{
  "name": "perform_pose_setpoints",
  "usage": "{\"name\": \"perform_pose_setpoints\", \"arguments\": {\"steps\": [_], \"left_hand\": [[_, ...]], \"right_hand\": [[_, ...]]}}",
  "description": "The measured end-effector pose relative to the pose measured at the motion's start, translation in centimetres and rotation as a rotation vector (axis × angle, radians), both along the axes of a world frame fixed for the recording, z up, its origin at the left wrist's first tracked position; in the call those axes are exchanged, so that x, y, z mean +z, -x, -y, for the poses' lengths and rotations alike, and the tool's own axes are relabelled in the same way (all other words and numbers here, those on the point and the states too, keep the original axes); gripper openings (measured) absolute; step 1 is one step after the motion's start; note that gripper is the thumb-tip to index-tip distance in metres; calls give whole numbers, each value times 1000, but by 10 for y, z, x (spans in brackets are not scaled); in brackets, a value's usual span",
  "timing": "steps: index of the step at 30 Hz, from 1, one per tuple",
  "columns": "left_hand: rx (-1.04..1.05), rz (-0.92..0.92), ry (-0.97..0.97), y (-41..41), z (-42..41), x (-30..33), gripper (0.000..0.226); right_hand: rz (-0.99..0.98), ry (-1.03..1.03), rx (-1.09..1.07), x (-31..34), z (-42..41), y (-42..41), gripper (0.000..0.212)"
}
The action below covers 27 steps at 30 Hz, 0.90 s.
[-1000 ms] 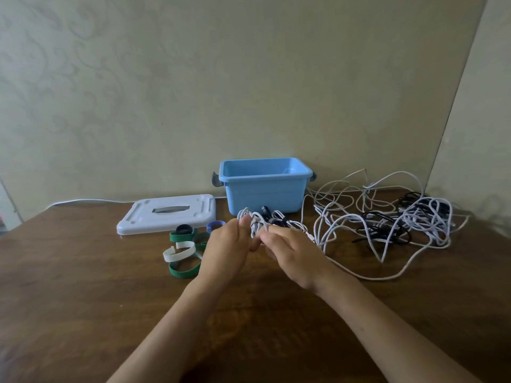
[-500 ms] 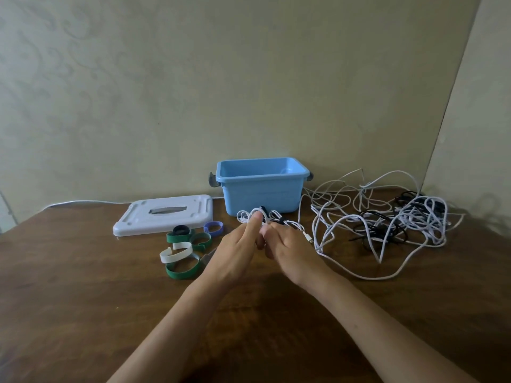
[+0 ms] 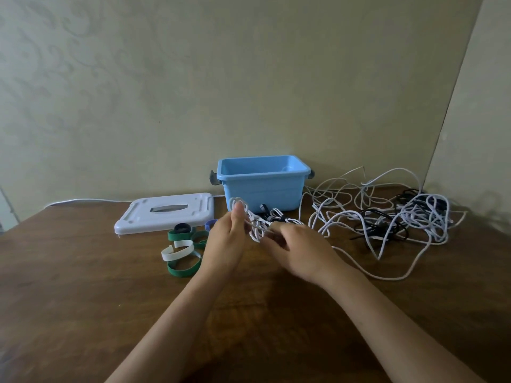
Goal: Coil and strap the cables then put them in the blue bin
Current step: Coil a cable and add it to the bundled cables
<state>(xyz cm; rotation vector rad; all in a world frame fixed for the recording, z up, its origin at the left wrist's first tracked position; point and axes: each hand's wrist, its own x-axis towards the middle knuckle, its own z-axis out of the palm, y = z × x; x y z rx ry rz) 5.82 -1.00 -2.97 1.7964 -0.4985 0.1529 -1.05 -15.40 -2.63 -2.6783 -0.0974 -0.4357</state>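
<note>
I see left hand (image 3: 225, 241) pinching white coil (image 3: 255, 225) with thumb upright; right hand (image 3: 300, 251) fingers curled round coil's other end; coil held above surface (image 3: 83, 299), just before bin (image 3: 262, 183); tangle (image 3: 387, 217) right of bin; straps (image 3: 182, 250) and lid (image 3: 166, 212) left.

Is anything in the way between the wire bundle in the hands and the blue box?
Nothing visible is. The coil, held by the left hand and right hand, sits just in front of the bin. The bin's top is open; its lid lies off to the left.
</note>
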Motion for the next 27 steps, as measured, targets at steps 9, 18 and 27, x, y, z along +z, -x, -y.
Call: {"name": "perform_pose_setpoints", "arguments": {"steps": [9,18,27], "left_hand": [[-42,-62,253,-4,-4,1,55],[-324,-337,511,-1,-21,21,50],[-69,127,-232,0,-18,16,54]], "right_hand": [[-188,-37,143,-12,-10,-5,19],[-125,58,8,-14,23,-13,34],[161,31,-161,-2,40,-12,37]]}}
